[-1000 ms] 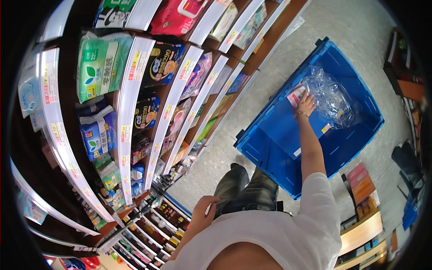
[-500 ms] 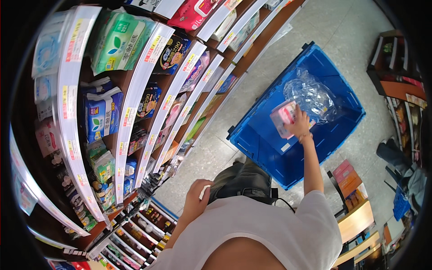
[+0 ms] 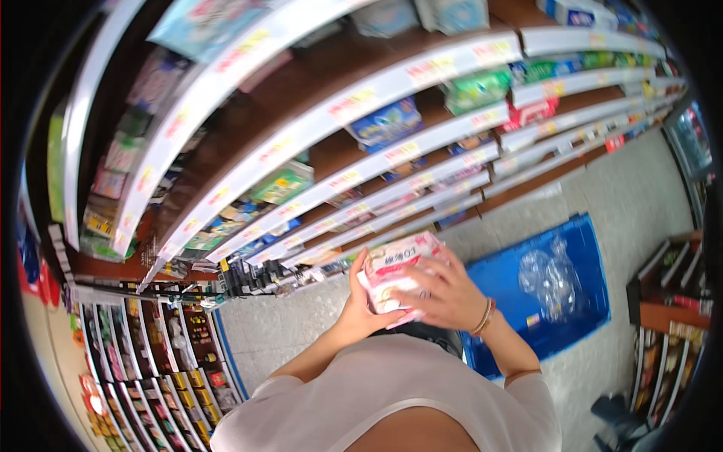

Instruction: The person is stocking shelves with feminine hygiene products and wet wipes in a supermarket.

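In front of my chest, both hands hold a pink-and-white pack (image 3: 398, 255), which looks like a pack of sanitary pads. My left hand (image 3: 363, 305) grips its left side, thumb near the lower edge. My right hand (image 3: 446, 295), a bracelet at its wrist, lies over the right part with fingers curved across the front. To the right on the floor stands a blue plastic crate (image 3: 493, 282), open at the top. Crumpled clear plastic wrap (image 3: 556, 279) lies inside it.
Long shelves with price strips (image 3: 324, 124) curve across the left and far side, stocked with a green pack (image 3: 478, 90), a blue pack (image 3: 385, 124) and others. More shelving (image 3: 162, 361) stands at lower left. Another rack (image 3: 666, 301) and part of a person (image 3: 621, 418) are at right.
My right hand has lifted the pink-and-white pack out of the blue crate and brought it to my chest. My left hand has joined it on the pack. The view has turned left toward the shelves.
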A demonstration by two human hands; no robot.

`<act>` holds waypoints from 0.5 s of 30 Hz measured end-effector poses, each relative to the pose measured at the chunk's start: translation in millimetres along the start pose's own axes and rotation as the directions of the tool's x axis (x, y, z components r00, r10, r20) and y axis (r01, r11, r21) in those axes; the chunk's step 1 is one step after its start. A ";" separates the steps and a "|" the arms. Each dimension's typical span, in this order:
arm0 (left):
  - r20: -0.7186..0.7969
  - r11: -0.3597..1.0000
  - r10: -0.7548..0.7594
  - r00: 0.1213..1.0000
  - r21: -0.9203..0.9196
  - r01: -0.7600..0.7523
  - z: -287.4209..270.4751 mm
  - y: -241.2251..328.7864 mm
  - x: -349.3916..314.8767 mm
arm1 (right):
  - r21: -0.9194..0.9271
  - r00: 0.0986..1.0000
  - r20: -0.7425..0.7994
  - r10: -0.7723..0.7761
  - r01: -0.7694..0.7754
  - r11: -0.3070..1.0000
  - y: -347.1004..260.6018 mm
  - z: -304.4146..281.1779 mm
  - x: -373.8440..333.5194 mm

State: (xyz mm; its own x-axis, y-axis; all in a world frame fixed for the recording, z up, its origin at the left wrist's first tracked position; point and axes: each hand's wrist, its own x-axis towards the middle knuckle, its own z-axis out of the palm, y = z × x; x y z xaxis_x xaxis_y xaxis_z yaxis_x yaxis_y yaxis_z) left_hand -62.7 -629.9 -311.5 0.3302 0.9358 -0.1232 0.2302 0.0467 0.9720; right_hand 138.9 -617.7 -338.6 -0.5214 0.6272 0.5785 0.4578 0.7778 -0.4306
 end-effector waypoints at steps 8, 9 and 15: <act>-0.317 0.858 -0.038 0.948 -0.496 -0.131 -145.4 9.1 -27.9 | 0.249 0.927 -0.368 -0.071 0.172 0.953 -56.6 36.8 88.3; -0.376 0.847 -0.085 0.923 -0.515 -0.131 -172.8 14.5 -25.5 | 0.375 0.917 -0.399 -0.005 0.168 0.912 -60.2 45.8 91.8; -0.270 0.931 0.206 0.941 -0.242 -0.273 -262.3 74.9 24.8 | 0.509 0.946 -0.277 0.167 -0.003 0.861 -59.1 75.8 75.4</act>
State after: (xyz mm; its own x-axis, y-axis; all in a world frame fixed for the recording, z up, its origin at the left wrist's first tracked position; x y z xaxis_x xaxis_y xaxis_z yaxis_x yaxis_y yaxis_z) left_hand -277.3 -511.6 -189.2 0.1108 0.9842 0.1380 -0.0976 -0.1274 0.9870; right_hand 18.0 -613.3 -322.1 -0.2172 0.7125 0.6672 0.0296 0.6880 -0.7251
